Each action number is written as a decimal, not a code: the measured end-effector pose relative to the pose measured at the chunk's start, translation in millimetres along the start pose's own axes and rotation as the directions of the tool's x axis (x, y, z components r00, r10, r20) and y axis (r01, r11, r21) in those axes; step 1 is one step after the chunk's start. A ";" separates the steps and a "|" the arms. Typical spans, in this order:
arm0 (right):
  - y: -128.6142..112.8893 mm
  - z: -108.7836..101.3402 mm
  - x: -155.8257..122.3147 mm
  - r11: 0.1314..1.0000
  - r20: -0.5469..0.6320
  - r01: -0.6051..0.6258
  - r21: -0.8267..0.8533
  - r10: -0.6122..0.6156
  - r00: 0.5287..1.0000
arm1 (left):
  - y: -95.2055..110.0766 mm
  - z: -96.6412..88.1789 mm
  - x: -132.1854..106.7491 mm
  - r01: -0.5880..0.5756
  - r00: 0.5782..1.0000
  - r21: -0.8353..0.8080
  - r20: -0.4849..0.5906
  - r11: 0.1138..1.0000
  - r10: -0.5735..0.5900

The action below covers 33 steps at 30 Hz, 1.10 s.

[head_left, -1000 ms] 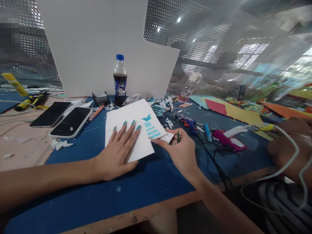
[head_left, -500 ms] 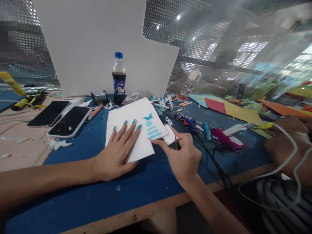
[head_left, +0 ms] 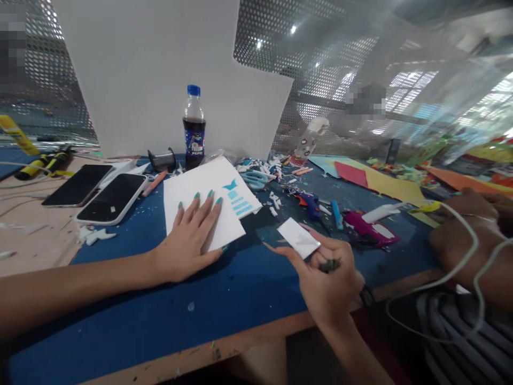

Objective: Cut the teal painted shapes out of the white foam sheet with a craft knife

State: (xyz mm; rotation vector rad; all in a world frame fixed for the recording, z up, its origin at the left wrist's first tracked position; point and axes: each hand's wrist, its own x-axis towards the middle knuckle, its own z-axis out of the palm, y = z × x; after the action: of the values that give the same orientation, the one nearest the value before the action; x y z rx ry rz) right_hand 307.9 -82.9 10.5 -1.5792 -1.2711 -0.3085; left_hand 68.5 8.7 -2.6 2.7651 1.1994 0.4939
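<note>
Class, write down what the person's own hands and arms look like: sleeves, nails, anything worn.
Both forearms are bare, with no sleeves in view. The left hand has long, pointed nails painted teal. No rings show on it or on the right hand, whose nails are too unclear to tell their colour.

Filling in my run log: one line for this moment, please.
left hand flat on white sheet | right hand holds small white piece and dark tool | surface: blue mat
</note>
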 end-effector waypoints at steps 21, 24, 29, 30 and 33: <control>-84.0 97.1 64.3 0.769 0.585 0.411 0.489 -0.639 0.499 | -29.5 -32.1 20.0 -0.232 0.808 0.153 -0.520 0.961 0.278; -83.2 107.9 59.7 0.780 0.568 0.331 0.530 -0.617 0.545 | -35.0 -22.7 21.7 -0.233 0.774 0.124 -0.577 0.964 0.261; -83.4 122.6 63.1 0.742 0.668 -0.118 0.660 -0.508 0.543 | -41.3 -16.1 22.9 -0.264 0.706 0.110 -0.655 0.958 0.270; -83.2 124.7 65.9 0.709 0.715 -0.257 0.657 -0.476 0.512 | -42.3 -16.2 23.0 -0.280 0.694 0.113 -0.662 0.953 0.283; -80.0 127.8 75.5 0.657 0.859 -0.554 0.511 -0.415 0.301 | -43.9 -17.1 23.0 -0.340 0.669 0.125 -0.664 0.932 0.333</control>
State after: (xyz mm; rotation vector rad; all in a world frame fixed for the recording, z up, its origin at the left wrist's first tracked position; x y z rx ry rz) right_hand 223.3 56.4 53.8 -0.9071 -1.8175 1.4218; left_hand 47.1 54.7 10.4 2.8770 0.7096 1.6633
